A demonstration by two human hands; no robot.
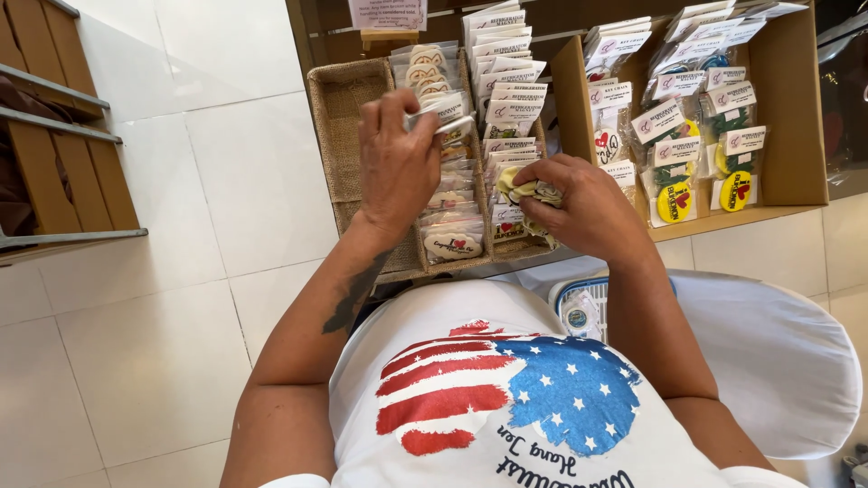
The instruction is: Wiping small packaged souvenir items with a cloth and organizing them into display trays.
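Fingers of left hand pinch one clear packet above woven tray; right hand clenches one yellow-green packet. Two cardboard boxes further right.

I look down on a woven tray packed with rows of bagged cookies. Right of the tray stands a cardboard box, with more packets upright in it. Left of the tray lies tiled floor, and beyond that, a slatted bench. A plastic basket sits below the tray's right end.
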